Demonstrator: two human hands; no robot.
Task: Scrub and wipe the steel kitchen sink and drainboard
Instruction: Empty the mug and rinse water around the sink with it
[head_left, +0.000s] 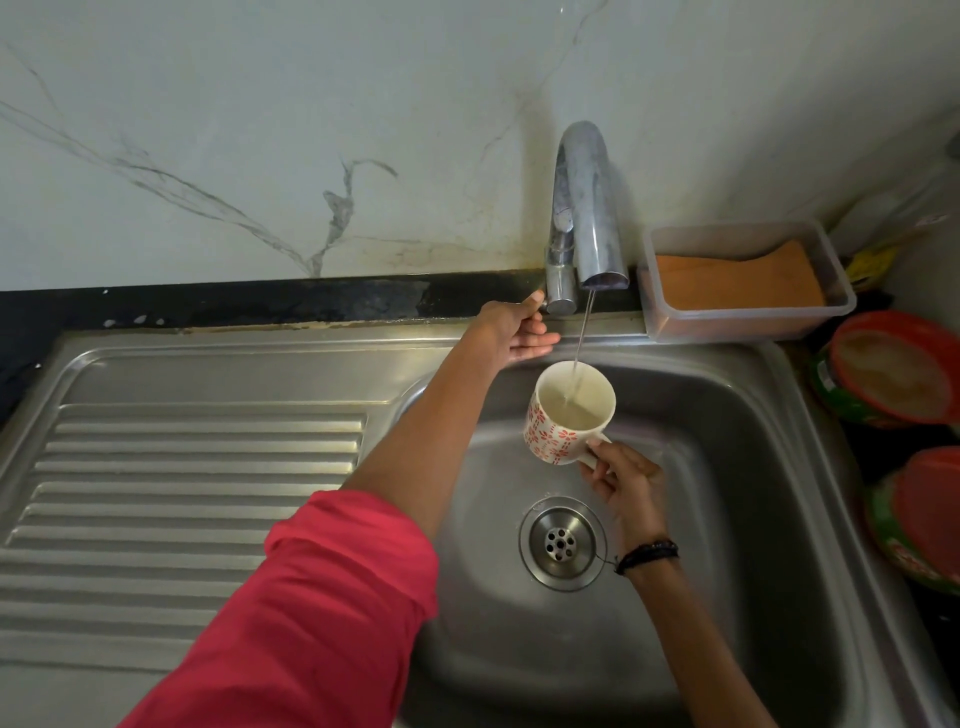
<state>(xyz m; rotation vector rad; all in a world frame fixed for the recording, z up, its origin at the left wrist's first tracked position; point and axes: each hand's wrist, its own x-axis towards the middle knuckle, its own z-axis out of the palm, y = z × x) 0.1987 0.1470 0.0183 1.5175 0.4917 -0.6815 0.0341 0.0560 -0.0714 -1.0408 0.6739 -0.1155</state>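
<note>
Can't really see the tap's handle, the left hand covers it, thumb up against the chrome base and fingers curled loosely below, so whether it's truly gripping anything is hard to say. The right hand pinches the handle of a white mug with red flower prints, held tilted under the thin stream from the curved chrome tap, over the steel sink. The mug is partly filled with cloudy water. A round perforated drain sits in the basin's middle. The ribbed drainboard runs off to the left. Behind the rim, a clear plastic tub holds something orange. The red-lidded containers at right are cut off.
</note>
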